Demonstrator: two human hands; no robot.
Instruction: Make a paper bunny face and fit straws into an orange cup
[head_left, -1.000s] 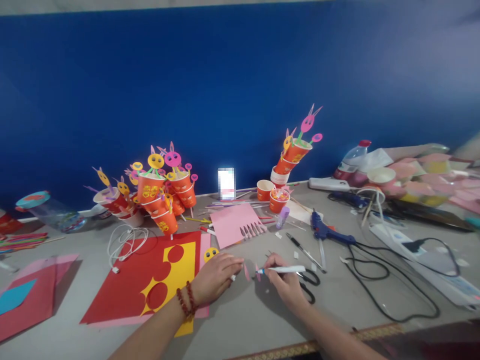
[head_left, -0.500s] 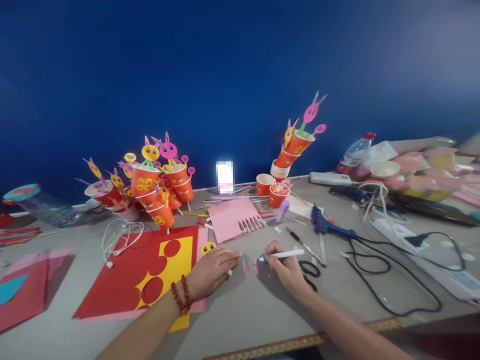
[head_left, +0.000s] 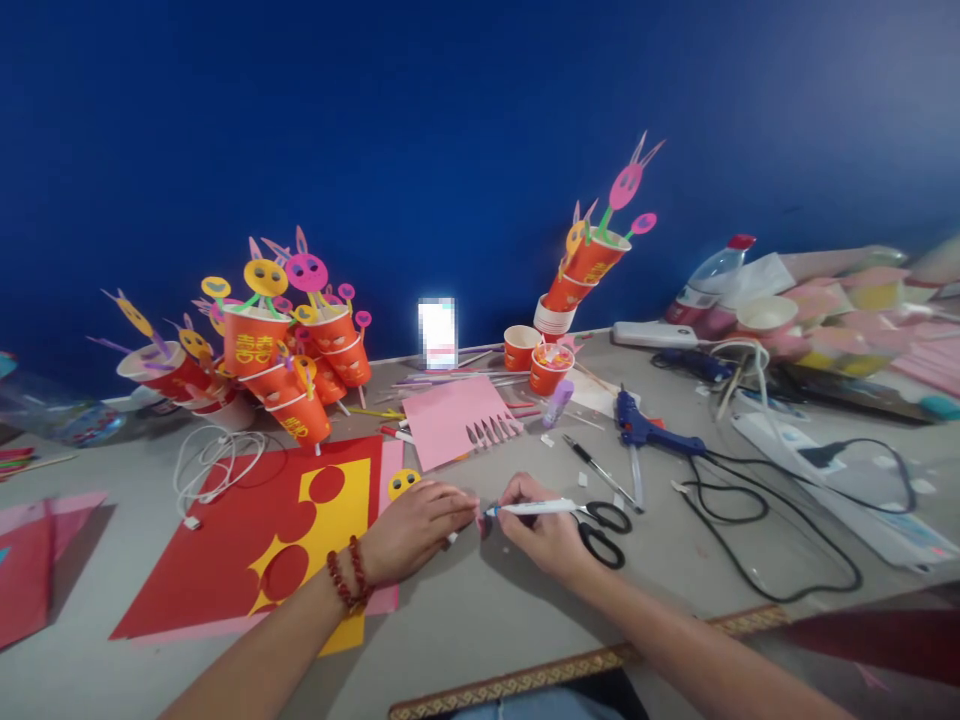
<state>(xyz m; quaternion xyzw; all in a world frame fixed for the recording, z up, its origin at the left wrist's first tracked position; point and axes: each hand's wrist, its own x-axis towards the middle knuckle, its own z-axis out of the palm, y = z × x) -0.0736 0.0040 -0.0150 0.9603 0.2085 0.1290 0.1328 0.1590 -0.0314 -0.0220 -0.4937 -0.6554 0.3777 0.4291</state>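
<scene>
My right hand (head_left: 544, 535) grips a white marker (head_left: 551, 507) with a blue tip end. Its tip meets a small pink paper piece (head_left: 481, 518) on the grey table. My left hand (head_left: 420, 530), with a red beaded bracelet (head_left: 347, 573) at the wrist, lies palm down, its fingertips on that piece. A small white object (head_left: 451, 538), perhaps a cap, pokes out beneath the left fingers. Black-handled scissors (head_left: 604, 535) lie just right of my right hand. A yellow smiley face (head_left: 403, 484) sits behind my left hand. Pink paper (head_left: 442, 430) with dark-marked points lies farther back.
Red paper cups (head_left: 255, 345) with paper bunny faces stand at the left back, others (head_left: 574, 275) at the right. A blue glue gun (head_left: 656, 432), black pen (head_left: 600, 470) and power strip (head_left: 840, 500) lie rightward. Red sheets (head_left: 195, 560) are at left; a lit phone (head_left: 437, 335) stands at the back.
My right hand has moved left with the marker, its tip now at the piece by my left fingertips. The scissors are more exposed. The whole view has shifted slightly.
</scene>
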